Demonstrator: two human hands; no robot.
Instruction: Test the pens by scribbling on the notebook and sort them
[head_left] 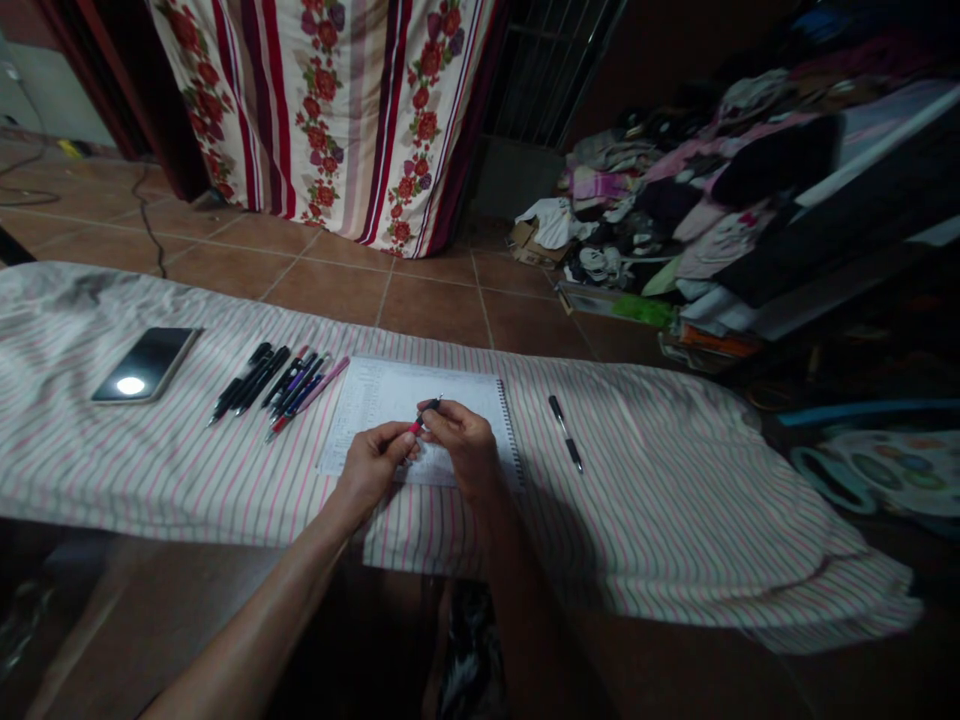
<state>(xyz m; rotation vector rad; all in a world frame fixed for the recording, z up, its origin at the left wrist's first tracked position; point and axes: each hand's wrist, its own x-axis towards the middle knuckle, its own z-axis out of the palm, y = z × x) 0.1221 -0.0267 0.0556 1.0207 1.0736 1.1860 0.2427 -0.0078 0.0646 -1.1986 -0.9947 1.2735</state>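
Both my hands meet over a spiral notebook (390, 395) that lies on a striped cloth. My left hand (373, 463) and my right hand (465, 440) are both closed on one pink-and-black pen (424, 413), held a little above the page. A row of several pens (274, 385) lies to the left of the notebook. A single black pen (565, 432) lies to its right, apart from my hands.
A phone (146, 364) with a lit spot on its screen rests at the left on the striped cloth (675, 480). Beyond are a tiled floor, a flowered striped curtain (337, 110) and a heap of clothes (675, 200) at the right.
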